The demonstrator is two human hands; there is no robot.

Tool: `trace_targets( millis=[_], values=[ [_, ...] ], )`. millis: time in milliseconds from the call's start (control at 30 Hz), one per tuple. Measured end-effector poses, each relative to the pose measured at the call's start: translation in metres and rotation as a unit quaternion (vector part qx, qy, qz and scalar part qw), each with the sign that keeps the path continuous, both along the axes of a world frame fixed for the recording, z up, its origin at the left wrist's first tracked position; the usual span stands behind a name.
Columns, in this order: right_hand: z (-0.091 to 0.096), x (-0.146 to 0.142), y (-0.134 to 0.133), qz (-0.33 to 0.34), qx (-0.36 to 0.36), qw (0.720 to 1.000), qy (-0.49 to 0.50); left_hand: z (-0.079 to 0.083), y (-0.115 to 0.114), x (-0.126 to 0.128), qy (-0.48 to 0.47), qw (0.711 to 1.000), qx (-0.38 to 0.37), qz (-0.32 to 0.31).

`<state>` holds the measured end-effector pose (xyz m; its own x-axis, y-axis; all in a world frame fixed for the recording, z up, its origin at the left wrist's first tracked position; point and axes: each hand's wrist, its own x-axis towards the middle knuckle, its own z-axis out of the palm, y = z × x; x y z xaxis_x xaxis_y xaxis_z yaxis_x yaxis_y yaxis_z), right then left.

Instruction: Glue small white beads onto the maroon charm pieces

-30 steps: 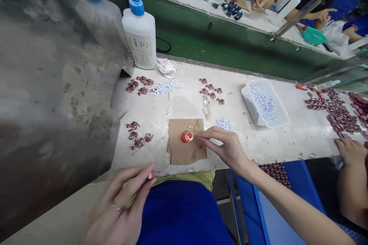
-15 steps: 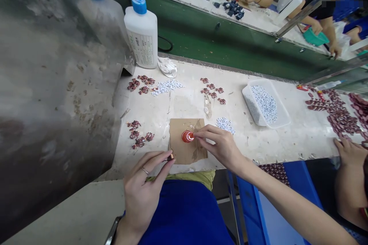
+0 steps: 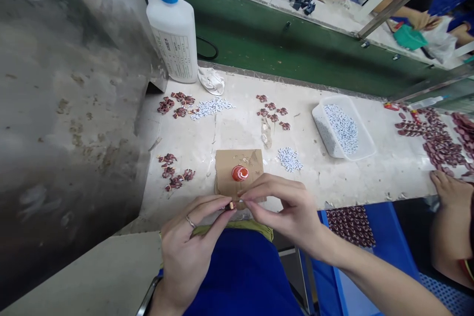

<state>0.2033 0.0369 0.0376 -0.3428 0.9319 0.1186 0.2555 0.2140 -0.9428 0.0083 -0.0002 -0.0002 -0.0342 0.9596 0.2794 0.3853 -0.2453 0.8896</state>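
Observation:
Between thumb and forefinger, my left hand [image 3: 194, 237] pinches a small dark brown piece [image 3: 231, 206] with a pale orange part, near the table's front edge. My right hand [image 3: 285, 207] is closed just to the right of it, its fingertips pinching a tiny white piece [image 3: 240, 200]. A narrow gap separates the two pieces. Behind my fingers a small red cap [image 3: 240, 173] with glossy contents sits on a square of brown cardboard [image 3: 224, 170]. To the right lies a pile of tiny blue-and-white pieces [image 3: 290, 159].
Brown figures lie in groups at left [image 3: 176, 177] and centre [image 3: 273, 111]. A tall white bottle [image 3: 176, 39] stands beside a metal panel [image 3: 74, 108]. A clear tub [image 3: 366, 143] holds more small pieces. A co-worker's hand [image 3: 446, 190] rests at right, near brown parts [image 3: 440, 145].
My right hand has drawn back from the red cap toward me and now meets my left hand. My left hand has shifted slightly right with the brown piece. The view has tilted a little.

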Motion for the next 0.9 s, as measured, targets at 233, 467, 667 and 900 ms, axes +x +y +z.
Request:
trace_targets(
  millis=[233, 467, 667, 900],
  values=[
    [0.001, -0.003, 0.000, 0.020, -0.017, 1.000, -0.007, -0.001, 0.000, 0.003, -0.023, 1.000, -0.012, -0.007],
    [0.000, -0.002, -0.004, 0.052, 0.076, 0.992, -0.089, -0.003, -0.003, 0.005, -0.011, 1.000, 0.004, 0.013],
    [0.004, -0.001, 0.000, 0.048, 0.054, 0.995, -0.062, 0.001, -0.006, 0.008, -0.033, 0.999, -0.014, 0.030],
    [0.017, 0.001, -0.005, 0.100, 0.232, 0.949, -0.191, 0.010, -0.009, 0.002, -0.028, 1.000, 0.004, 0.008]
  ],
)
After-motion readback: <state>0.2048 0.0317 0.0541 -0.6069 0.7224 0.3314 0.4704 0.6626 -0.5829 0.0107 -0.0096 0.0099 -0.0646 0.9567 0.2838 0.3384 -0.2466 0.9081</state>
